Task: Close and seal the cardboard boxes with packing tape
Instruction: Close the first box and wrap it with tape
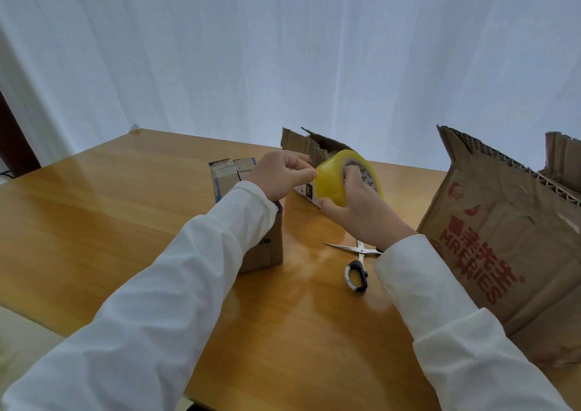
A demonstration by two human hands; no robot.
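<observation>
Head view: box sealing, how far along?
Done: the small box by the left hand looks closed and taped on top. In hand: the right hand holds the tape roll while the left picks at its edge. Left: the far box and the large box have flaps up; scissors lie unused.

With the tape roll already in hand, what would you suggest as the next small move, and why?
Probably peel the tape's free end loose. The right hand grips the yellow tape roll above the table, the left hand pinches at its edge, no strip shows yet, and the small box waits beside the scissors.
</observation>
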